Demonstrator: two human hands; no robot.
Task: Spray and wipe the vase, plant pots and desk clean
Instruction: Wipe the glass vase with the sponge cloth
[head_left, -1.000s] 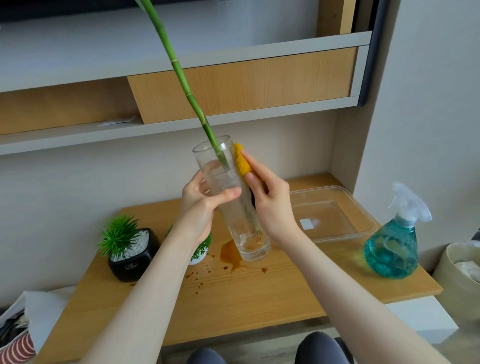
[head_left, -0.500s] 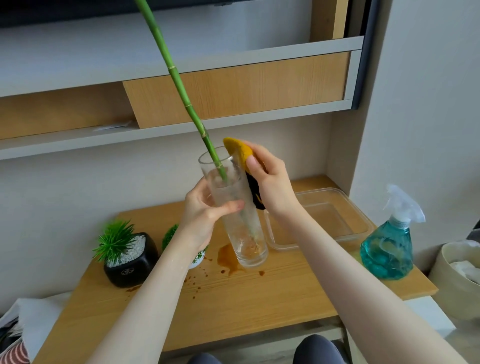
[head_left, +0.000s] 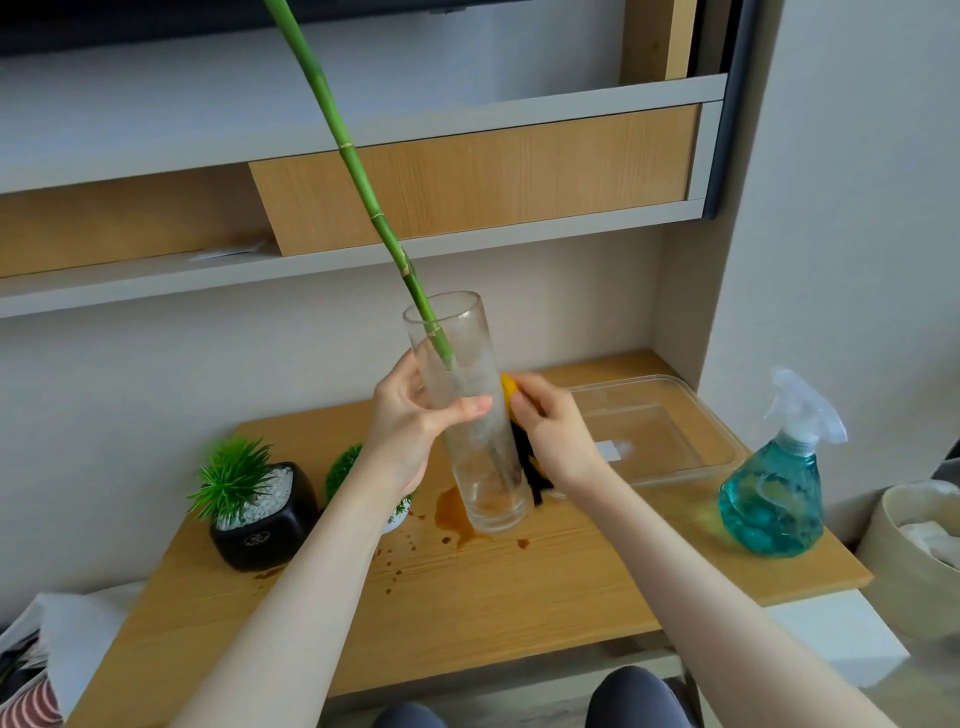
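Vase-wiping step: left hand (head_left: 415, 421) grips the glass vase (head_left: 467, 415) above the stained counter (head_left: 519, 587), right-hand fingers (head_left: 524, 400) press the cloth (head_left: 508, 387) against it; next, probably wipe the base.

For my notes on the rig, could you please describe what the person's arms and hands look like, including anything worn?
Both forearms are bare to the bottom of the picture: no sleeves show. The left hand and right hand wear no gloves, and I see no rings, watch or bracelet. The fingers are slender with short, unpainted nails.
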